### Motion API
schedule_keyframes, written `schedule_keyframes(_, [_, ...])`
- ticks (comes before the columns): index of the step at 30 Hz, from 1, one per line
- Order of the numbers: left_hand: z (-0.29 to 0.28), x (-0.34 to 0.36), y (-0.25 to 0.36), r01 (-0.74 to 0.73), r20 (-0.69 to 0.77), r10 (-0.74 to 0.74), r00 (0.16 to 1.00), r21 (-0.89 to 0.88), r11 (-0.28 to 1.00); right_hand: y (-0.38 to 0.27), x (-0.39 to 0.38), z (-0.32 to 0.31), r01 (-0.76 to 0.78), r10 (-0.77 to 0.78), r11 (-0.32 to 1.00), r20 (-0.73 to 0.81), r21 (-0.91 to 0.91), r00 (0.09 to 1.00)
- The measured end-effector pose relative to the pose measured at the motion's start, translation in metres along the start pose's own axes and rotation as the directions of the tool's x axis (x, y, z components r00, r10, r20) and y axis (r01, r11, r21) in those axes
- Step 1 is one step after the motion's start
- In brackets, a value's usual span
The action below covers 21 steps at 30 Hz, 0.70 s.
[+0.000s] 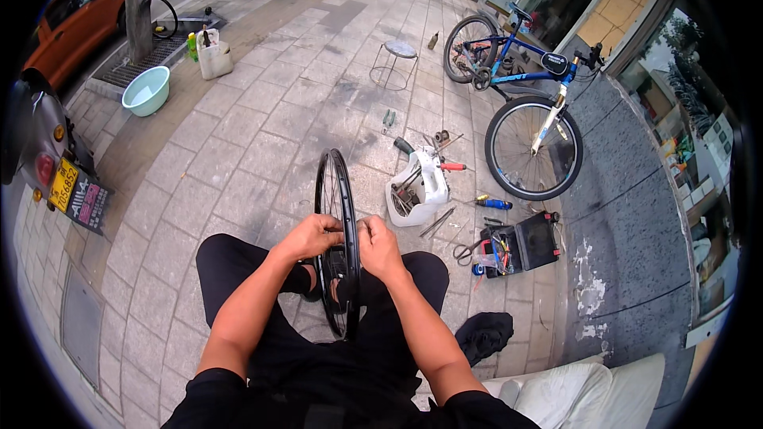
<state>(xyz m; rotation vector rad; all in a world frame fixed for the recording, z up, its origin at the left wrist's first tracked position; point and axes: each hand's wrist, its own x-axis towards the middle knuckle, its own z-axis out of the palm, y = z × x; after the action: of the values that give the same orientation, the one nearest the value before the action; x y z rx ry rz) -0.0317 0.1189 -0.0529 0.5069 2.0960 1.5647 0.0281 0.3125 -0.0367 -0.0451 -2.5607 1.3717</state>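
Observation:
A black bicycle wheel (346, 199), seen nearly edge-on, stands upright between my knees. Its rim appears bare of a tyre, and thin spokes run inside it. On the wheel's left side, my left hand (311, 237) has its fingers bent and closed in at the spokes. My right hand (379, 248) presses against the right side, thumb and fingers drawn together near the rim. The rim partly covers the fingertips, so the exact part each one pinches is hard to make out.
Ahead to the right, a cut white jug (429, 191) holds tools. Beside it lie a blue screwdriver (494, 203), scissors (467, 252) and an open black toolbox (536, 240). A blue bicycle (531, 71) stands farther off, near a stool (400, 49). A basin (146, 92) sits at left.

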Motion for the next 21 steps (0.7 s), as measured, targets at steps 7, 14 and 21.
schedule_keyframes(7, [0.018, -0.007, -0.04, -0.234, -0.293, 0.198, 0.936, -0.092, 0.968, -0.004, 0.003, 0.004, -0.107, 0.033, 0.932, 0.215, 0.345, 0.976])
schedule_keyframes(14, [0.027, -0.012, -0.064, -0.333, -0.383, 0.261, 0.886, -0.135, 0.933, -0.001, 0.008, 0.0, -0.199, 0.072, 0.929, 0.375, 0.313, 0.924])
schedule_keyframes(21, [0.01, 0.005, -0.08, -0.229, -0.366, 0.077, 0.928, -0.395, 0.889, -0.001, 0.01, -0.001, -0.254, 0.077, 0.887, 0.421, 0.384, 0.904])
